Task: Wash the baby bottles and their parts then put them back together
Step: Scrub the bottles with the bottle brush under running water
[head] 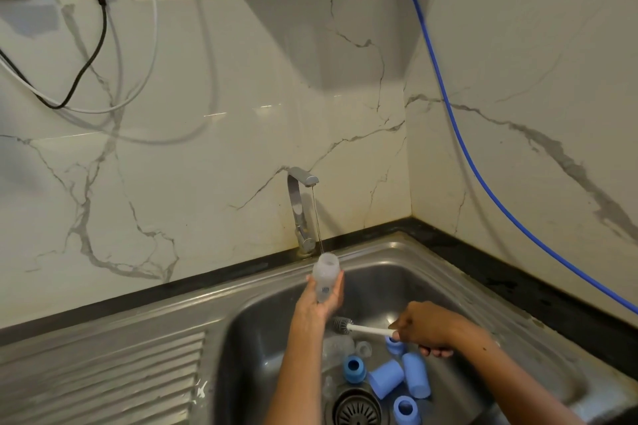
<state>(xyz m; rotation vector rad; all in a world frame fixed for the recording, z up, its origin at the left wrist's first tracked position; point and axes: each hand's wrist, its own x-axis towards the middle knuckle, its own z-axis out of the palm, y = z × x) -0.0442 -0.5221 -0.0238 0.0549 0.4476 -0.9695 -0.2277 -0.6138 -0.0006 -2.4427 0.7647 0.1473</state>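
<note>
Your left hand has its fingers curled round a clear baby bottle, held upright with the mouth under a thin stream of water from the chrome tap at 12 o'clock of the steel sink. Your right hand, at 3 o'clock of the bottle and lower, pinches the white handle of a bottle brush — its grey bristle head points toward 9 o'clock, just below the left wrist. On the sink floor, between 5 and 6 o'clock of the bottle, lie blue bottle parts and clear parts, some partly hidden by your arms, near the drain strainer. A ribbed drainboard lies at 8 o'clock — a blue hose runs down the marble wall at 2 o'clock.
</note>
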